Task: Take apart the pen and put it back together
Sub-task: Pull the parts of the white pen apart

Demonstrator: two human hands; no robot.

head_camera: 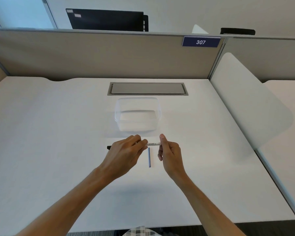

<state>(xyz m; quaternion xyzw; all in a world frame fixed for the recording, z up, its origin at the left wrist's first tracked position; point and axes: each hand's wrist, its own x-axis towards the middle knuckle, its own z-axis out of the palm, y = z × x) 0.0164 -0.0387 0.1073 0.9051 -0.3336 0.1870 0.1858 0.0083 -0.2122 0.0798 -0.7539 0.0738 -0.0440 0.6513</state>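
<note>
Both hands gripped the pen barrel (152,143) | left hand (124,153) pinched one end, right hand (169,150) the other | blue refill (149,157) lay below, between them | advice: twist gently, keep barrel level.
</note>
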